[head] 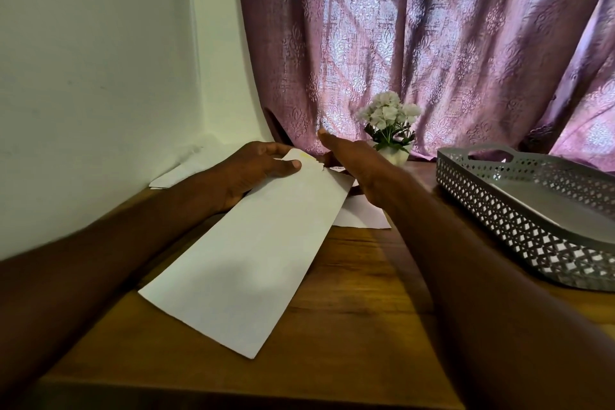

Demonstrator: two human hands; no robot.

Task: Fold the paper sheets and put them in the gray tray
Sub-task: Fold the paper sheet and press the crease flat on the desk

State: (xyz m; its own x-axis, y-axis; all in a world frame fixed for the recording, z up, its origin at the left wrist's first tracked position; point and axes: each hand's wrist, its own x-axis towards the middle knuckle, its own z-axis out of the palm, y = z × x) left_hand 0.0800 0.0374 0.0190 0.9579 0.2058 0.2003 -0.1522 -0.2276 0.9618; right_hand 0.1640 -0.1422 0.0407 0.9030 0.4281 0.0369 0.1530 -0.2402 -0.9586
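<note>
- Folded paper sheet [248,253] lies slanted on the worktop [349,326], left of the gray tray [519,220].
- Left hand [256,170] pinches its far end, thumb on top.
- Right hand [352,160] lies flat, fingers straight, between sheet and tray, over more papers [359,215].
- Flower pot [391,130] stands behind, beside the tray.

The folded paper sheet [246,250] is looking matt and smooth, lying on a wood-grain table [352,293] with a dull sheen. The gray tray [499,210] is showing perforated lattice walls, and the mauve curtain [432,43] is hanging as patterned woven cloth.
</note>
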